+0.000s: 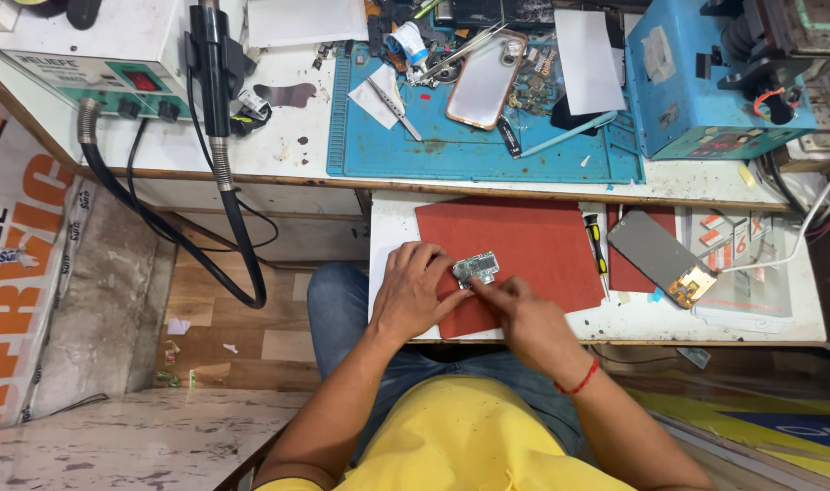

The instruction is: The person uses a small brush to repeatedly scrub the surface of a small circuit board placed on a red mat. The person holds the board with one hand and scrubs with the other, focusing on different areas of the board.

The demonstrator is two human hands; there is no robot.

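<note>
A small phone circuit board point(476, 268) lies on a red mat point(533, 241) on a pull-out shelf. My left hand point(417, 289) rests on the mat's left edge, its fingers pinching the board's left end. My right hand point(522, 318) comes in from below right, with fingertips touching the board's lower edge; whether it holds a tool is hidden. A red thread band circles my right wrist.
A black and yellow screwdriver point(597, 247) and a detached phone screen point(660, 258) lie right of the mat. On the upper bench sit a blue work mat point(451, 145), a phone back shell point(486, 79), tweezers, a hot-air station point(96, 64) with hose, and a blue machine point(697, 82).
</note>
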